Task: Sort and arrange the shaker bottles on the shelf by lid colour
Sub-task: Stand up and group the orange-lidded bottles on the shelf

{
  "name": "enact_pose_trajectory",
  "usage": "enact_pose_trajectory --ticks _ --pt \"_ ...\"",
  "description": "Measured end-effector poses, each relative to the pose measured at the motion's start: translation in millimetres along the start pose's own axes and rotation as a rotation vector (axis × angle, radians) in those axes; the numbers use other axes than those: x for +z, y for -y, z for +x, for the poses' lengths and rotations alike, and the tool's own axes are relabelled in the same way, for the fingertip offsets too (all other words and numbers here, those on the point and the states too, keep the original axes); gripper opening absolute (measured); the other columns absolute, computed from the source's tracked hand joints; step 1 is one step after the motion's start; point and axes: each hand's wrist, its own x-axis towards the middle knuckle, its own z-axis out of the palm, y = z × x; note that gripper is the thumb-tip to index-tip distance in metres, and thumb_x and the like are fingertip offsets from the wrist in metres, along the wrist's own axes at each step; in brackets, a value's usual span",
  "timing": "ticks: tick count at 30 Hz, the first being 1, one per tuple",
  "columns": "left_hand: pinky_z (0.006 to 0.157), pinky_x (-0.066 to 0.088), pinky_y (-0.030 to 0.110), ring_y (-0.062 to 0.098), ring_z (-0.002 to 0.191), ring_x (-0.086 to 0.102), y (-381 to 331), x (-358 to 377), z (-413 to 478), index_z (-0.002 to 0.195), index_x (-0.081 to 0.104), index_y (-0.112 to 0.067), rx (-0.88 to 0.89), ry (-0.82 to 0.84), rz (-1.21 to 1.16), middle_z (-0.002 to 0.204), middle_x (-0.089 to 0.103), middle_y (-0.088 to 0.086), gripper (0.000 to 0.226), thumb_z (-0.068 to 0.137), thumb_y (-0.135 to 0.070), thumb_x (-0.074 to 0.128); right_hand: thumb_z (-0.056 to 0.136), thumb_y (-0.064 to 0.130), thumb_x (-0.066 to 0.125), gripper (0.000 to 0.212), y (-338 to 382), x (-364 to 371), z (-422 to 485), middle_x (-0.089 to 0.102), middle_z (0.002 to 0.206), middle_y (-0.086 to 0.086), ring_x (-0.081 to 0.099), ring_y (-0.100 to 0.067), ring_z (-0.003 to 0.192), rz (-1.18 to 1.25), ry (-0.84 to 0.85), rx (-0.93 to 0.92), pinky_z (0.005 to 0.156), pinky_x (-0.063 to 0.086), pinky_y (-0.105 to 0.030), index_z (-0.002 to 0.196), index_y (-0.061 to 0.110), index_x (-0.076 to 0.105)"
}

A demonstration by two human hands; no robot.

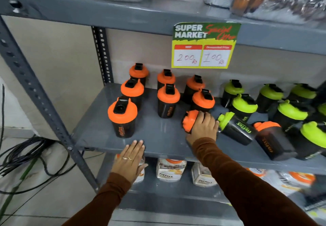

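Grey shelf (158, 137): orange-lid shakers (168, 100) upright at 10–12 o'clock, green-lid shakers (245, 104) at 2–3. Right hand (202, 127) clasps a tipped orange shaker (189, 120). Left hand (129, 160), fingers flat and together, rests on the shelf edge at 6.

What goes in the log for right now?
right hand: gripping tipped orange-lid bottle | left hand: flat on shelf edge | green-lid bottle: lying down

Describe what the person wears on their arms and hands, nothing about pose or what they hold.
Both arms are covered by long, close-fitting rust-brown sleeves ending at the wrists. The left hand is bare apart from thin gold-coloured rings on two fingers, one with a wavy shape. The right hand shows no rings, gloves or watch.
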Motion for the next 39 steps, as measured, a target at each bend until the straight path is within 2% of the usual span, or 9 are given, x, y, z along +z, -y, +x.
enact_pose_trajectory --ticks 4,8,12,15,18,21,26,33,39 --pt "0.104 0.021 0.031 0.026 0.110 0.057 -7 -7 10 0.115 0.053 -0.006 -0.067 0.071 -0.074 0.115 0.065 0.011 0.066 0.095 -0.047 0.004 0.053 0.014 0.081 0.084 -12 1 5 0.054 0.123 -0.030 0.050 -0.046 0.109 0.004 0.033 -0.012 0.094 0.042 -0.053 0.126 -0.005 0.043" --pt "0.110 0.008 0.025 0.021 0.116 0.042 -10 -7 7 0.117 0.052 -0.006 -0.096 0.053 -0.126 0.116 0.065 0.012 0.059 0.096 -0.044 0.011 0.029 0.015 0.085 0.082 -16 10 2 0.066 0.087 -0.024 0.061 -0.042 0.080 -0.069 -0.044 -0.082 0.071 0.053 -0.044 0.104 -0.007 0.059" --pt "0.111 0.005 0.021 0.026 0.107 0.061 -14 -8 8 0.110 0.063 -0.005 -0.124 0.040 -0.117 0.112 0.067 0.011 0.064 0.097 -0.041 0.012 0.017 0.017 0.088 0.094 -17 16 -2 0.064 0.095 -0.028 0.061 -0.047 0.082 0.059 -0.032 -0.216 0.078 0.055 -0.052 0.103 -0.008 0.059" --pt "0.111 0.003 0.020 0.026 0.102 0.064 -14 -8 10 0.108 0.065 -0.006 -0.125 0.051 -0.097 0.111 0.068 0.009 0.066 0.098 -0.040 0.010 0.044 0.023 0.085 0.080 -3 9 -6 0.058 0.111 -0.026 0.053 -0.044 0.103 0.373 0.040 -0.233 0.094 0.044 -0.045 0.113 -0.005 0.054" --pt "0.110 0.004 0.019 0.026 0.100 0.065 -13 -8 12 0.105 0.067 -0.007 -0.127 0.043 -0.087 0.109 0.069 0.008 0.066 0.098 -0.039 0.010 0.053 0.020 0.087 0.076 19 -3 -8 0.052 0.120 -0.020 0.048 -0.032 0.113 0.756 0.109 -0.113 0.096 0.038 -0.030 0.117 0.001 0.050" --pt "0.105 0.018 0.023 0.024 0.097 0.066 -12 -10 14 0.101 0.069 -0.008 -0.122 0.040 -0.082 0.106 0.070 0.006 0.069 0.097 -0.039 0.007 0.056 0.019 0.088 0.075 35 -8 -12 0.049 0.124 -0.014 0.049 -0.025 0.116 0.939 0.207 0.016 0.089 0.032 -0.017 0.120 0.006 0.049" --pt "0.090 0.041 0.030 0.019 0.093 0.068 -13 -13 14 0.097 0.071 -0.012 -0.099 0.087 -0.079 0.102 0.072 0.001 0.075 0.097 -0.037 0.001 0.056 0.021 0.088 0.080 41 3 -16 0.051 0.126 -0.012 0.050 -0.025 0.117 1.027 0.258 0.099 0.095 0.038 -0.025 0.123 0.008 0.046" --pt "0.095 0.034 0.033 0.026 0.095 0.067 -15 -15 13 0.101 0.068 -0.005 -0.117 0.084 0.019 0.104 0.071 0.009 0.071 0.098 -0.037 0.004 0.056 0.022 0.088 0.082 41 6 -18 0.050 0.129 -0.011 0.048 -0.024 0.119 1.029 0.286 0.102 0.098 0.039 -0.028 0.125 0.010 0.045" --pt "0.111 0.003 0.030 0.032 0.119 0.043 -37 -12 2 0.120 0.048 0.001 -0.183 0.141 -0.044 0.121 0.059 0.021 0.070 0.095 -0.047 0.004 0.063 0.006 0.081 0.083 15 3 -21 0.038 0.138 -0.015 0.040 -0.027 0.128 0.941 0.377 -0.014 0.107 0.031 -0.031 0.133 0.006 0.036"
